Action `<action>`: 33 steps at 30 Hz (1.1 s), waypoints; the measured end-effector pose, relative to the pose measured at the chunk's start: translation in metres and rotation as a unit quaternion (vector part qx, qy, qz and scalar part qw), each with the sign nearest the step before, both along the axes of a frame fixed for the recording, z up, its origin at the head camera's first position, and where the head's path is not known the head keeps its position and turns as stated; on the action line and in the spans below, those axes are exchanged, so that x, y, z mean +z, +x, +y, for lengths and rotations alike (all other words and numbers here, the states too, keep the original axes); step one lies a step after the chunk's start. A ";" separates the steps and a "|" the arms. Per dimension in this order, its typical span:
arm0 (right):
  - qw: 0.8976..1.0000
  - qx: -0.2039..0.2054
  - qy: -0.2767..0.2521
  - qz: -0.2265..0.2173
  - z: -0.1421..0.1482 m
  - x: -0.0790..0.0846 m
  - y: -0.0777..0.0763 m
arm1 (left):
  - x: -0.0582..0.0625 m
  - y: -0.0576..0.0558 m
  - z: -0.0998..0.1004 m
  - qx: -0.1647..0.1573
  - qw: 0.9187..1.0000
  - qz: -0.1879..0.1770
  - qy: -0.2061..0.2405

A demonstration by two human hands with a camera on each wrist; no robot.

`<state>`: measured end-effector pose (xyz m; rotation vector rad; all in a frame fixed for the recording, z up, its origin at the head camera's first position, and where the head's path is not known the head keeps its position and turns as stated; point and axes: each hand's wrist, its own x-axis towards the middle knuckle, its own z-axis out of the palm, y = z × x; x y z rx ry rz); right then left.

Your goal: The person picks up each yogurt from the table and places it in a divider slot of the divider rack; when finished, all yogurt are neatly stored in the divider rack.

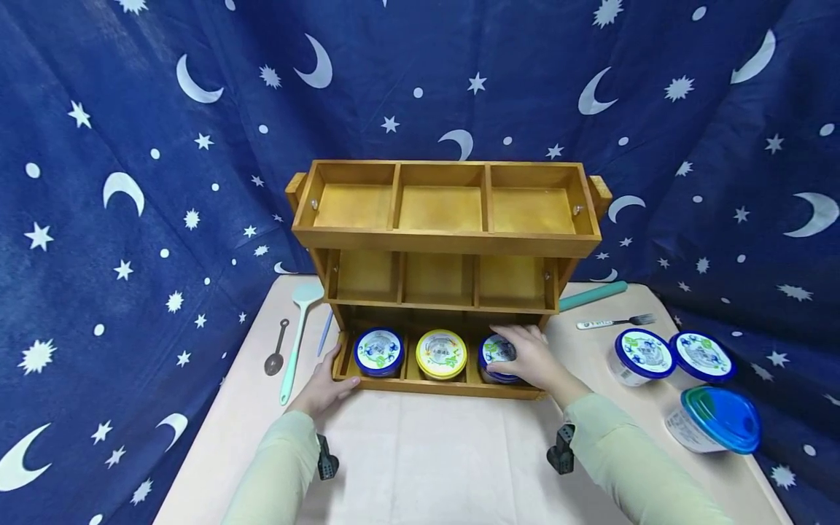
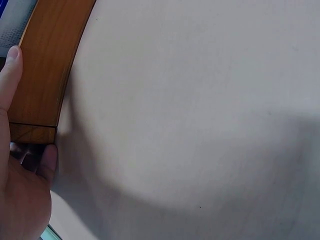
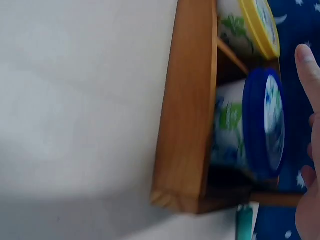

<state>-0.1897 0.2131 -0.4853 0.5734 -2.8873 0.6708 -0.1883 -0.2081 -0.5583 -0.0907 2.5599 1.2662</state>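
A three-tier wooden rack (image 1: 448, 242) with divided compartments stands at the back of the table. My left hand (image 1: 324, 385) grips its lower left corner; the left wrist view shows the thumb (image 2: 13, 57) over the front board and fingers at the side. In the bottom tier sit a blue-lidded tub (image 1: 378, 351) at left, a yellow-lidded tub (image 1: 441, 354) in the middle and another blue-lidded tub (image 3: 265, 122) at right. Above that right tub is my right hand (image 1: 534, 357), its thumb extended. A small gap separates it from the lid in the right wrist view.
On the right are two blue-lidded tubs (image 1: 645, 352) and a tub with a blue-green lid (image 1: 722, 419). A fork (image 1: 617, 321) and a teal roll (image 1: 593, 297) lie behind them. A turquoise spatula (image 1: 298, 343) and a dark spoon (image 1: 275, 357) lie left of the rack.
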 end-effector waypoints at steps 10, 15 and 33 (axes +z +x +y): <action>0.996 -0.060 -0.011 -0.069 0.050 0.002 0.012 | 0.000 0.001 -0.001 0.000 1.000 0.000 -0.005; 0.994 -0.083 -0.004 -0.065 0.083 0.004 0.020 | -0.003 0.000 -0.001 0.002 1.000 0.000 -0.003; 0.974 -0.207 0.049 -0.079 0.173 0.035 0.056 | -0.003 -0.001 0.000 -0.006 1.000 0.008 -0.006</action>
